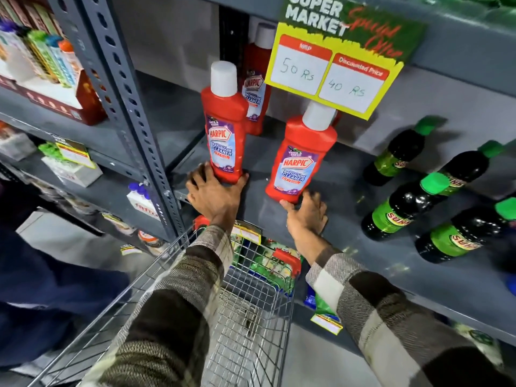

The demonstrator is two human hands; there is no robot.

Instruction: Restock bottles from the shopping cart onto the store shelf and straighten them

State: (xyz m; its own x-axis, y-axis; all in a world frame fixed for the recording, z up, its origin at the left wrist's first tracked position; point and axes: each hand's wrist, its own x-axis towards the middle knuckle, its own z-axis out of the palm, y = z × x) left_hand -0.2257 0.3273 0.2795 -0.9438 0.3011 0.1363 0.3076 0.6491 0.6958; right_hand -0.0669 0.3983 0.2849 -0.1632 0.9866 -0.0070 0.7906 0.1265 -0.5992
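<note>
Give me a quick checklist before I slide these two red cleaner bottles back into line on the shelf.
1. Left hand at the base of the left red bottle: ok.
2. Right hand at the base of the right red bottle: ok.
3. Right red bottle upright: not ok, it leans.
4. Labels facing out: ok.
5. Clear of the back red bottle: cannot tell.
6. Price sign clear of the caps: not ok, it overlaps the right cap.

3 red bottles (224,129), 4 dark green-capped bottles (396,156), 1 cart (245,317), 2 hands (215,196).
</note>
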